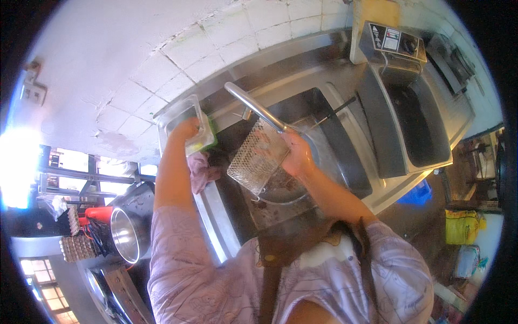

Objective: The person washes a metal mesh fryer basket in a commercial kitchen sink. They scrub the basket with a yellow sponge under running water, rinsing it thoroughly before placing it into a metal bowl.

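My left hand (189, 128) reaches into a clear plastic container (200, 113) at the sink's left rear corner. Its fingertips are hidden, so any hold cannot be told. A wire-mesh fryer basket (255, 160) is tilted over the sink (330, 158), its upper right edge in the grip of my right hand (298, 152). From behind that hand a thin rod with a black grip (344, 104) points up and right, seemingly the basket's handle. The metal faucet spout (259, 107) ends right beside my right fingers. Below the basket lies a large round basin (323, 184).
A pink cloth (201, 172) drapes over the sink's left rim, near something green (212, 129) under the container. Right of the sink stands a steel deep fryer (417, 117) with a control box (394, 42). A steel bowl (126, 235) and egg trays (77, 248) are at left.
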